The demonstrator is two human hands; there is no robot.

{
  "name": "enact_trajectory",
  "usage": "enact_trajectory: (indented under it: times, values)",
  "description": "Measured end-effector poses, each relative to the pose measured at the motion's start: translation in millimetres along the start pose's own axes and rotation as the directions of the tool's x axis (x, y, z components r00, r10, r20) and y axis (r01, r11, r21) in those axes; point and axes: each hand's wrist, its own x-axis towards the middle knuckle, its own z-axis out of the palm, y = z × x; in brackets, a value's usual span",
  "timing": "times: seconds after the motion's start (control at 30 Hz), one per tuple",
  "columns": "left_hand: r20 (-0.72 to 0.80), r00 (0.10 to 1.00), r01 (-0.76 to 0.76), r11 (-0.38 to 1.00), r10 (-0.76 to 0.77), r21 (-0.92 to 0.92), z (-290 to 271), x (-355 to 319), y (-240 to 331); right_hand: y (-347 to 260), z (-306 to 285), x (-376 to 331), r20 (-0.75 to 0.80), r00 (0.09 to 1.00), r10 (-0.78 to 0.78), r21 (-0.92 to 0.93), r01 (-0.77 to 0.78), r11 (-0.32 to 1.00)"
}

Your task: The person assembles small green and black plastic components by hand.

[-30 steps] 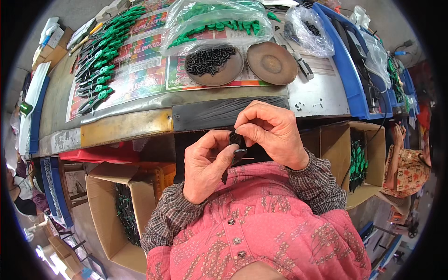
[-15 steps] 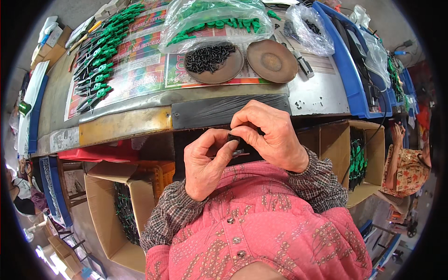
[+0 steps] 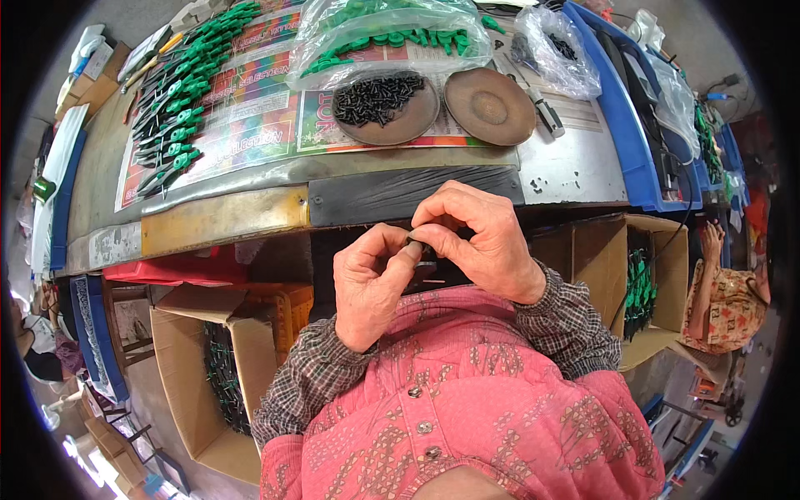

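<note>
Both the left hand [image 3: 372, 283] and right hand [image 3: 479, 242] pinch one small dark part [image 3: 419, 244] near the counter [image 3: 575, 167], while many green-handled tools [image 3: 171, 125] lie finished at far left and a dish of black screws [image 3: 385, 104] is left.

One head-worn fisheye view looks steeply down from close above the person's chest, facing forward over the desk [image 3: 250, 218], whose edges bend near the rim; boxes show below on both sides.

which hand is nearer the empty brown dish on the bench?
Right. The right hand sits almost straight below the empty brown dish, just off the bench edge. The left hand is lower and further left, closer to the dish of black screws.
</note>
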Motion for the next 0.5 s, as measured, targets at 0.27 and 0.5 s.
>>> enact_trajectory:
  times: [0.27, 0.5]
  values:
    - [-0.08, 0.996, 0.036, 0.994, -0.045, -0.104, -3, 0, 0, 0, 9, -18, -0.035, 0.965, 0.259, 0.299, -0.237, 0.924]
    - [-0.069, 0.998, -0.023, 0.987, 0.012, -0.162, -2, -1, -1, -1, 19, -23, 0.004, 0.998, 0.068, 0.073, -0.068, 0.995]
